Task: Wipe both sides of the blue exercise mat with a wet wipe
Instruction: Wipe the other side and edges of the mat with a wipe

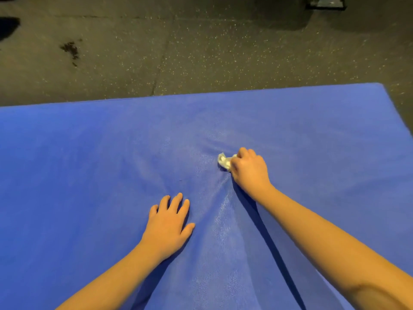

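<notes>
At one o'clock on the blue mat (pixel 89 164), whose long axis runs nine to three, my right hand (pixel 249 170) grips the crumpled wet wipe (pixel 224 161); my left hand (pixel 168 222) presses flat, fingers spread.

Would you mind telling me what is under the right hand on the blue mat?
A crumpled white wet wipe sticks out from under the right hand, pressed onto the blue mat. The rest of the wipe is covered by the curled fingers.

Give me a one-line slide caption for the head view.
Right hand scrubs the blue exercise mat with a crumpled wet wipe while the left hand braces flat.
</notes>
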`<action>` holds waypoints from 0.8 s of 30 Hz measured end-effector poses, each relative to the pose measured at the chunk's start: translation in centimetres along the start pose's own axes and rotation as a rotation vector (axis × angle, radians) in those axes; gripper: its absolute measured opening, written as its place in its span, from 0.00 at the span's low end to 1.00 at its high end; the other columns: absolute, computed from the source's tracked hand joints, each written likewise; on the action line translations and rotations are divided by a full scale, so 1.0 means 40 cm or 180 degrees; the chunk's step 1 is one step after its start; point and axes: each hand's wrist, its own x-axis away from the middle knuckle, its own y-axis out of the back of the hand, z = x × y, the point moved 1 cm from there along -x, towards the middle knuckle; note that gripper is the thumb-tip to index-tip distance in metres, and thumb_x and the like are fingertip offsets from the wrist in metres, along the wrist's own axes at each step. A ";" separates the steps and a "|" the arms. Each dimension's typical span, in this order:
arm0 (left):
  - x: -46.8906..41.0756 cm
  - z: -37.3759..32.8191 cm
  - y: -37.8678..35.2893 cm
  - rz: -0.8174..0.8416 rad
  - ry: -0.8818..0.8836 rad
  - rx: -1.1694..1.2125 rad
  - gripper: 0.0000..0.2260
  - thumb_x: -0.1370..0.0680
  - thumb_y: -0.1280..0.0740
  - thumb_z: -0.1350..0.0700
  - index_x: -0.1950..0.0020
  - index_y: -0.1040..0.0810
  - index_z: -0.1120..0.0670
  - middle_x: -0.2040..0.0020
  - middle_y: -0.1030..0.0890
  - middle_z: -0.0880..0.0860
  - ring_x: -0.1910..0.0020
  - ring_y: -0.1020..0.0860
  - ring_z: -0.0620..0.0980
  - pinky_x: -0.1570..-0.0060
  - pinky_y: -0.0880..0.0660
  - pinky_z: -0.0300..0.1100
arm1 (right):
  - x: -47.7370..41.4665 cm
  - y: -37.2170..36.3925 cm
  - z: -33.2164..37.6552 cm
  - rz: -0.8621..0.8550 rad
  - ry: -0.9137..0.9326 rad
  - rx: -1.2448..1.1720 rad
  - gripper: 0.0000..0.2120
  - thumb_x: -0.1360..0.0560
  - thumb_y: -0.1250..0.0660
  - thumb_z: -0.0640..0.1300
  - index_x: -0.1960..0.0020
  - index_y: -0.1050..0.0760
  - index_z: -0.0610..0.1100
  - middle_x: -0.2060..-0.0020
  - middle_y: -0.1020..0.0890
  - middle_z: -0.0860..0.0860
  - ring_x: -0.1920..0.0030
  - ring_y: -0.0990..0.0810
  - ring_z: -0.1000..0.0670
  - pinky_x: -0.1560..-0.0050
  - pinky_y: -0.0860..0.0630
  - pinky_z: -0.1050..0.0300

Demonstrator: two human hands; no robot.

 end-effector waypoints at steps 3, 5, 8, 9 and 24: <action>-0.074 0.033 0.055 -0.0282 -0.0111 0.0282 0.26 0.27 0.45 0.38 0.43 0.21 0.54 0.41 0.23 0.54 0.44 0.22 0.59 0.50 0.24 0.56 | 0.019 -0.021 0.024 -0.0034 0.0086 -0.0197 0.20 0.41 0.23 0.31 0.74 0.35 0.41 0.73 0.33 0.46 0.75 0.39 0.47 0.74 0.45 0.60; -0.146 0.043 0.104 -0.0336 -0.0068 0.0105 0.31 0.24 0.44 0.36 0.27 0.31 0.54 0.26 0.34 0.56 0.28 0.33 0.59 0.36 0.34 0.63 | 0.043 -0.028 0.032 0.0011 0.0627 -0.0237 0.16 0.38 0.25 0.33 0.73 0.33 0.40 0.73 0.31 0.46 0.75 0.33 0.45 0.74 0.44 0.60; -0.215 0.051 0.117 0.0226 0.0022 0.0037 0.38 0.21 0.43 0.35 0.20 0.58 0.49 0.20 0.60 0.50 0.22 0.58 0.55 0.26 0.51 0.60 | 0.020 -0.009 -0.008 0.0083 0.0937 -0.0187 0.12 0.33 0.32 0.37 0.72 0.32 0.41 0.72 0.30 0.47 0.72 0.32 0.45 0.71 0.45 0.59; -0.222 0.050 0.113 0.0263 0.0049 -0.0022 0.38 0.21 0.43 0.35 0.20 0.60 0.48 0.21 0.62 0.50 0.22 0.60 0.54 0.26 0.52 0.60 | -0.007 -0.005 -0.025 0.0077 0.0777 -0.0184 0.12 0.34 0.31 0.36 0.72 0.32 0.41 0.73 0.30 0.46 0.72 0.32 0.45 0.71 0.45 0.58; -0.295 0.038 0.205 0.0244 -0.0068 -0.0221 0.36 0.24 0.37 0.37 0.24 0.46 0.54 0.31 0.39 0.55 0.35 0.35 0.57 0.40 0.30 0.49 | -0.211 -0.011 -0.144 -0.0190 -0.0354 -0.0249 0.06 0.27 0.36 0.29 0.63 0.29 0.34 0.63 0.36 0.43 0.70 0.37 0.44 0.73 0.37 0.50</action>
